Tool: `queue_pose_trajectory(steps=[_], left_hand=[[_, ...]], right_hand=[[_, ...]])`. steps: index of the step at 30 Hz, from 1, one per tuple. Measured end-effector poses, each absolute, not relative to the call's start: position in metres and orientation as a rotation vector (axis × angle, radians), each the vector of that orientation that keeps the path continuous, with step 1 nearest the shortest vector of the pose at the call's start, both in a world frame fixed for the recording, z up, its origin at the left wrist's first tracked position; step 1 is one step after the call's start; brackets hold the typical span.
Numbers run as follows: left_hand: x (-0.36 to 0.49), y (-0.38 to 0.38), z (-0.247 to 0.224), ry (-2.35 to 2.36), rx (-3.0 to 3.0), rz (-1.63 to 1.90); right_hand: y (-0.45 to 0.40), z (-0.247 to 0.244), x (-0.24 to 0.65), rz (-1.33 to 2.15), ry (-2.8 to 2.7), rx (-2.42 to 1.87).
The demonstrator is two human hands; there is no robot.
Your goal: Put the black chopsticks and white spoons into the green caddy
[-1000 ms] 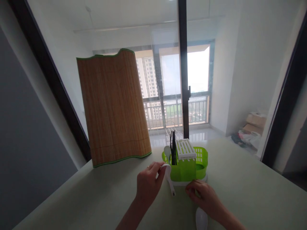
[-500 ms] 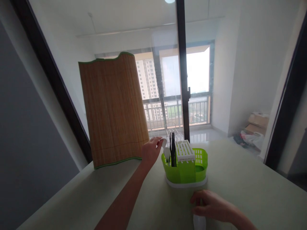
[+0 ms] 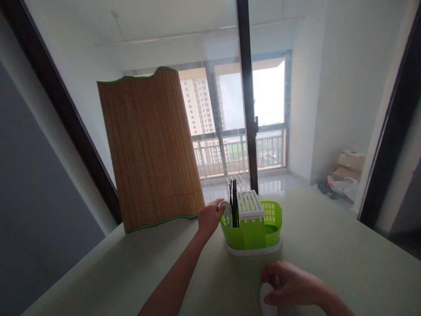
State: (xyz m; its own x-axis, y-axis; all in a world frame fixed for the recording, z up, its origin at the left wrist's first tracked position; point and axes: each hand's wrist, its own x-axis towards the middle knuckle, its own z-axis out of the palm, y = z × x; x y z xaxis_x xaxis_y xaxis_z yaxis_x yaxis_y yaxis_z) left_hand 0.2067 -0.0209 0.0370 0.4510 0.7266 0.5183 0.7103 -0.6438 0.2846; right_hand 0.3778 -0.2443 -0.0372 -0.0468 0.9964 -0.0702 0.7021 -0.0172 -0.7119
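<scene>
A green plastic cutlery basket [image 3: 251, 237] with a white base stands on the table. My left hand [image 3: 210, 216] is at its left rim, fingers closed on a white spoon [image 3: 226, 211] that is partly inside the left compartment. Black chopsticks [image 3: 234, 206] stand upright beside that spoon. A white slotted rack [image 3: 250, 204] sits over the middle of the basket. In front of the basket, my right hand [image 3: 292, 281] pinches another white spoon [image 3: 266, 295], whose lower part runs out of the picture.
A brown bamboo mat [image 3: 151, 153] with green edging stands upright to the left. Behind the basket is a wire rack [image 3: 237, 181], against the glass door with a dark frame [image 3: 248, 96]. Cardboard and bags [image 3: 345, 175] lie on the floor beyond, at right.
My left hand has lowered its spoon into the basket's left compartment. The spoon in my right hand has come up and shows more. The whole view has shifted slightly.
</scene>
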Motion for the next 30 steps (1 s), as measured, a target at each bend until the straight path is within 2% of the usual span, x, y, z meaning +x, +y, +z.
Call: queue_pose_trajectory(steps=[2, 5, 8, 12, 17, 23, 30], left_hand=[[0.206, -0.02, 0.039, 1.314, 2.651, 0.946], [0.203, -0.025, 0.044, 1.321, 2.639, 0.979], [0.195, -0.04, 0.043, 1.335, 2.534, 1.194], [0.182, -0.074, 0.027, 1.206, 2.374, 1.379], [0.176, -0.116, 0.014, 0.929, 2.495, 0.956], [0.179, -0.149, 0.025, 0.753, 2.591, 0.596], [0.179, -0.158, 0.025, 0.819, 2.686, 0.586]], right_hand=[[-0.245, -0.036, 0.376, 0.814, -1.782, -1.785], [-0.247, -0.034, 0.372, 1.031, -1.69, -1.812], [-0.248, -0.034, 0.371, 1.185, -1.636, -1.772], [-0.245, -0.044, 0.371, 1.149, -1.673, -1.692], [-0.231, -0.061, 0.364, 1.084, -1.609, -1.535], [-0.217, -0.058, 0.352, 0.62, -1.424, -1.317], [-0.224, -0.053, 0.34, 0.204, -1.368, -1.262]])
